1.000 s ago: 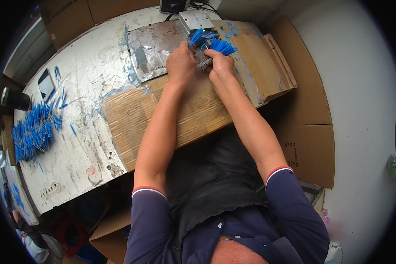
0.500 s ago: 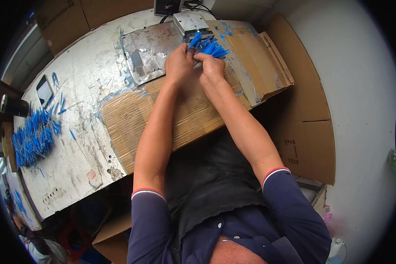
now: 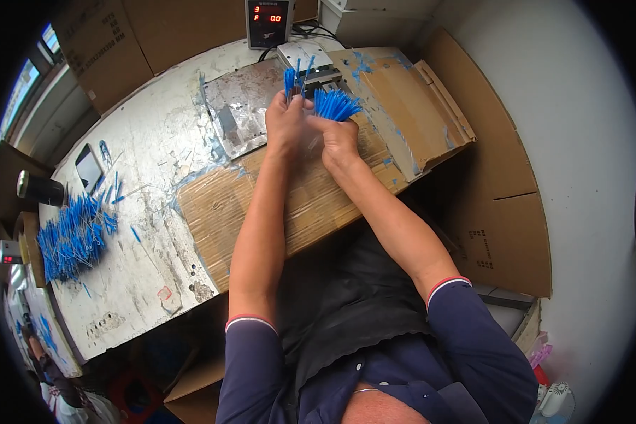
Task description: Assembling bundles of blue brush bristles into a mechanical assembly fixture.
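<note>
Evidently, the right hand is clenched round a thick bundle of blue-tipped wires, its tips fanning toward one o'clock. At eleven o'clock from that grip, near it, is a sparse group of blue-tipped wires, long axis toward twelve, pinched in the nearer left hand. Compared with half a second ago, the sparse group stands more upright and its tips sit farther from the bundle.

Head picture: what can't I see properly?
In the head view:
Lower ends of the thin blue-tipped bundle: hidden by the bare right hand.
Single strands in the blue-and-grey heap: too small and tangled to count.
Co-worker in pale clothing: cut off by the bottom edge.
</note>
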`<state>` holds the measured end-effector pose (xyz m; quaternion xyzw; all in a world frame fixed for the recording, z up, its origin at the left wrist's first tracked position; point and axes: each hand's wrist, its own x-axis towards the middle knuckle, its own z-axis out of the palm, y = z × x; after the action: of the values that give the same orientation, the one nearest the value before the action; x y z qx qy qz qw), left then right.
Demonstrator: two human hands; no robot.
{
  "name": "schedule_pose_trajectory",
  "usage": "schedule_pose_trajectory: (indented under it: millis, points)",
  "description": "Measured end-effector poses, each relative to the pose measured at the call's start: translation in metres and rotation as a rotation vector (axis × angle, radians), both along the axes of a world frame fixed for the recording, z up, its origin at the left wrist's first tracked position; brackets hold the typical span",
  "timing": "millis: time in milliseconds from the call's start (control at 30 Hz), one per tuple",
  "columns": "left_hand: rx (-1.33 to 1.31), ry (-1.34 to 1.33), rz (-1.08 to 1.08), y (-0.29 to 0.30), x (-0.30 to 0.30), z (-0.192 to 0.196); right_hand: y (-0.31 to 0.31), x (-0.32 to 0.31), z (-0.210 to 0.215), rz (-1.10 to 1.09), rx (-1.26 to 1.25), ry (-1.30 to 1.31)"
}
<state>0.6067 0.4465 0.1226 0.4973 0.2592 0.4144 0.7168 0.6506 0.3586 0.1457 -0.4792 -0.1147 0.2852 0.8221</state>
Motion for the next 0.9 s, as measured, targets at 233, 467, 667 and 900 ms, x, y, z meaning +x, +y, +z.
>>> schedule_pose_trajectory:
  millis: [233,467,667,900]
  points:
    - [-0.131,-0.060,-0.196,0.001,-0.015,0.009,-0.007,0.001,0.006,0.095,0.000,0.098]
    - [-0.223,-0.108,-0.182,0.007,-0.012,0.003,-0.008,0.009,0.006,0.178,-0.057,0.112]
    - [-0.170,-0.128,-0.198,0.002,-0.013,0.005,-0.016,0.014,0.001,0.174,-0.047,0.050]
    - [-0.250,-0.238,-0.111,0.004,-0.012,0.004,-0.019,0.018,-0.005,0.166,-0.074,0.066]
